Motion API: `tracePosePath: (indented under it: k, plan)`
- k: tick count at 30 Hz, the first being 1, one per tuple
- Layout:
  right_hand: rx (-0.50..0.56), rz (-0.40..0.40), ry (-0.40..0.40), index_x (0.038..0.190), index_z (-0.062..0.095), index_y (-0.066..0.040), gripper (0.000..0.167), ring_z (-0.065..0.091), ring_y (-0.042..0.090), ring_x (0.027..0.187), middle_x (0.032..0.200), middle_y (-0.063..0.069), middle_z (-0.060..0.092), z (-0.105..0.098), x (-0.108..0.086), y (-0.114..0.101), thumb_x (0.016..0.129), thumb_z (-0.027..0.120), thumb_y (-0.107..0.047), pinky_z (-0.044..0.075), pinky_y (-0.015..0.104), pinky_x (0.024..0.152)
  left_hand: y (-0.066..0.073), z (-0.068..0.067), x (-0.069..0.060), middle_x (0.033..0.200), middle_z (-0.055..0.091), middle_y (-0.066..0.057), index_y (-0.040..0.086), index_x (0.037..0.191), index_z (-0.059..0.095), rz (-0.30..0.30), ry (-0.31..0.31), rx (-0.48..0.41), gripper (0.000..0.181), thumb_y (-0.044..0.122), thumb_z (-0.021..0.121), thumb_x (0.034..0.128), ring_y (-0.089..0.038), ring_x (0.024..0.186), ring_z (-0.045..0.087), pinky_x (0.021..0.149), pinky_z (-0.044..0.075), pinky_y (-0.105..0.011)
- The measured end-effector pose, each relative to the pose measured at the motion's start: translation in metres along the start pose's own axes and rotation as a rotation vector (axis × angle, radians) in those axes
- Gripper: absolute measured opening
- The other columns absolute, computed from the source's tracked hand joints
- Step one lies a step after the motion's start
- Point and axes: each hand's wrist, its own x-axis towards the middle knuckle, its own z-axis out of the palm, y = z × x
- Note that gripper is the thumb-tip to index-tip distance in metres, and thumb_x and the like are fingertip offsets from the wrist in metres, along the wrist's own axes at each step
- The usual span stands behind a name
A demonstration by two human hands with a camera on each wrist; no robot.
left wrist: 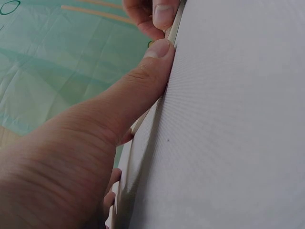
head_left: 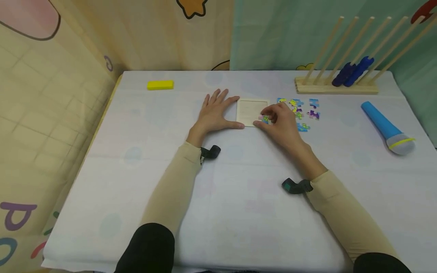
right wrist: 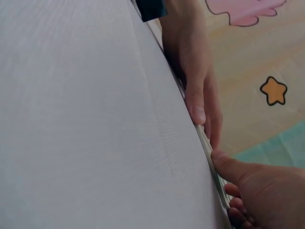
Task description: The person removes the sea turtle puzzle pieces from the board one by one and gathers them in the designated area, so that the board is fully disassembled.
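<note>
A shallow pale wooden puzzle tray (head_left: 250, 110) lies on the white-covered table, between the two hands. My left hand (head_left: 215, 113) rests at its left side, fingers spread and straight, thumb and index finger touching the tray's edge. At the tray's lower right corner, my right hand (head_left: 283, 123) pinches a small colourful jigsaw piece (head_left: 264, 119) between thumb and fingers. Several loose jigsaw pieces (head_left: 302, 127) lie just right of the tray, partly covered by the right hand. Both wrist views look along the tabletop, with the tray showing only as a thin edge (right wrist: 206, 143).
Toward the back left lies a yellow block (head_left: 160, 85). A wooden rack (head_left: 336, 89) with upright rods and dark blue pieces (head_left: 356, 71) stands at the back right. Below it on the right is a blue toy microphone (head_left: 382, 121). Curtains hang behind the table.
</note>
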Motion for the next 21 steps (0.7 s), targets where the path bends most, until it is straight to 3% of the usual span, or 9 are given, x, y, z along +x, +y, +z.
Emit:
tracePosePath:
  k: [11, 21]
  plan:
    - [-0.029, 0.082, -0.129, 0.111, 0.067, 0.006, 0.041, 0.05, 0.029, 0.093, 0.107, 0.02, 0.052, -0.0051, 0.009, -0.0079, 0.092, 0.084, -0.026, 0.04, 0.035, 0.081, -0.0012, 0.0017, 0.0001, 0.179, 0.011, -0.005, 0.036, 0.165, 0.034, 0.006, 0.014, 0.003, 0.107, 0.078, 0.077, 0.0772, -0.029, 0.166, -0.002, 0.132, -0.008, -0.053]
    - [0.008, 0.054, -0.071, 0.111, 0.062, 0.004, 0.043, 0.054, 0.029, 0.092, 0.104, 0.02, 0.059, -0.0032, 0.0066, -0.0072, 0.089, 0.087, -0.023, 0.042, 0.034, 0.081, -0.0005, 0.0008, -0.0009, 0.179, 0.012, -0.006, 0.036, 0.165, 0.034, 0.006, 0.016, 0.008, 0.107, 0.077, 0.078, 0.0769, -0.03, 0.166, -0.002, 0.133, -0.007, -0.052]
